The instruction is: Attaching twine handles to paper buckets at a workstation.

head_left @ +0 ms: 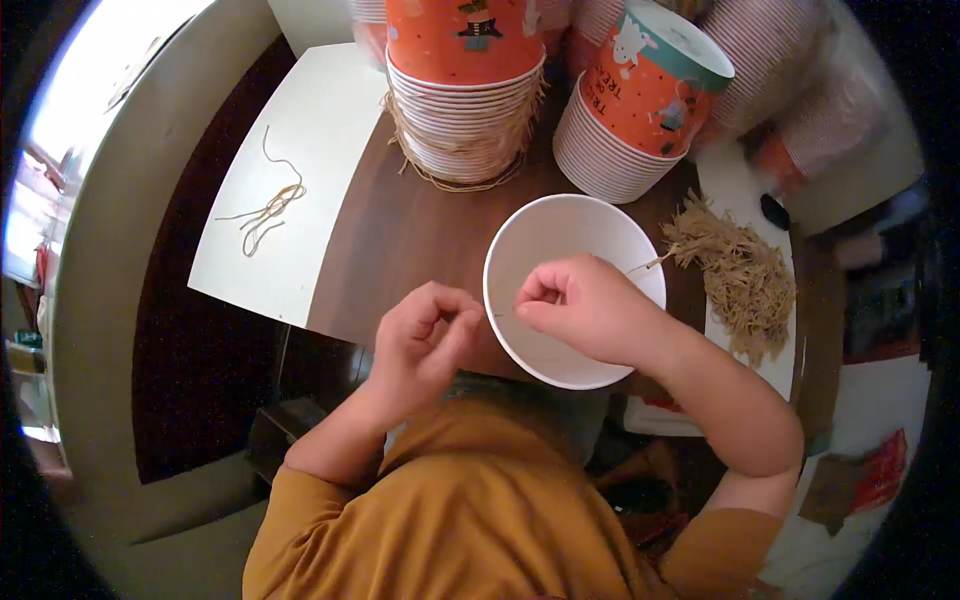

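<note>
A white paper bucket [560, 240] lies open-side up at the near edge of the brown table [400, 240]. My right hand [585, 305] is over its inside near the rim, fingers pinched on a thin tan string whose end sticks out to the right. My left hand [425, 335] is just outside the bucket's left rim, fingers curled and pinched together, apparently on the same string. A pile of tan strings [740, 275] lies to the right of the bucket.
Two stacks of orange printed paper buckets [470, 90] [630, 110] stand at the table's far side, strings dangling under the left stack. A white board [300, 170] at left holds loose strings [268, 210]. More striped cups sit at far right.
</note>
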A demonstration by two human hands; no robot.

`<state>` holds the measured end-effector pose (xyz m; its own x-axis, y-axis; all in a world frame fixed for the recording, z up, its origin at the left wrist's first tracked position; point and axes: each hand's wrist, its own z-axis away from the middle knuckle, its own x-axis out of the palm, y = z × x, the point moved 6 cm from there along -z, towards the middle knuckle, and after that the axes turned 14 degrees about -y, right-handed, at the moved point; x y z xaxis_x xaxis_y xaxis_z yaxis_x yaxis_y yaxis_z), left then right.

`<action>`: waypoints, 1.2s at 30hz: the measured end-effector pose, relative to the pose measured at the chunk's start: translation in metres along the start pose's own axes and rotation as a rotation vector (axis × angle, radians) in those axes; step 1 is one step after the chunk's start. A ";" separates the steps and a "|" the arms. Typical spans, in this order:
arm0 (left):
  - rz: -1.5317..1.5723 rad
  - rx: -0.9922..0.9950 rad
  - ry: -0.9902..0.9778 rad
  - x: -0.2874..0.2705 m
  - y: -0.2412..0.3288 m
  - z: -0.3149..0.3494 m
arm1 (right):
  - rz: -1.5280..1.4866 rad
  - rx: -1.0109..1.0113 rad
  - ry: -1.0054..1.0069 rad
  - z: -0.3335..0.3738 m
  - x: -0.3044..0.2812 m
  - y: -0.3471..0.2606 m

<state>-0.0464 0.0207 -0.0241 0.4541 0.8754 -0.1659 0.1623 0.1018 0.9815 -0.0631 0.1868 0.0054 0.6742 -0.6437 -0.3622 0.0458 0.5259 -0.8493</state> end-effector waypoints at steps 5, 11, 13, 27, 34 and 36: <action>0.349 0.021 -0.069 -0.012 0.014 0.009 | 0.316 -0.013 -0.050 0.020 -0.011 -0.022; 0.398 0.049 -0.115 -0.004 0.035 -0.004 | 0.517 -0.316 -0.059 0.031 -0.004 -0.070; 0.345 -0.022 -0.145 0.001 0.033 -0.014 | 0.564 -0.450 -0.110 0.028 0.003 -0.081; 0.574 0.015 -0.389 0.019 0.017 -0.011 | 0.255 -0.273 -0.163 -0.012 -0.012 -0.068; 0.630 -0.096 -0.345 0.016 0.005 -0.012 | 0.550 -0.423 0.485 0.064 0.003 -0.077; 0.583 -0.067 -0.358 0.021 0.012 -0.016 | 0.459 -0.385 0.485 0.068 0.013 -0.068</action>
<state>-0.0487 0.0480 -0.0139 0.7141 0.5870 0.3814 -0.2461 -0.2996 0.9218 -0.0074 0.1808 0.0843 0.1606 -0.6265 -0.7627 -0.4801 0.6256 -0.6149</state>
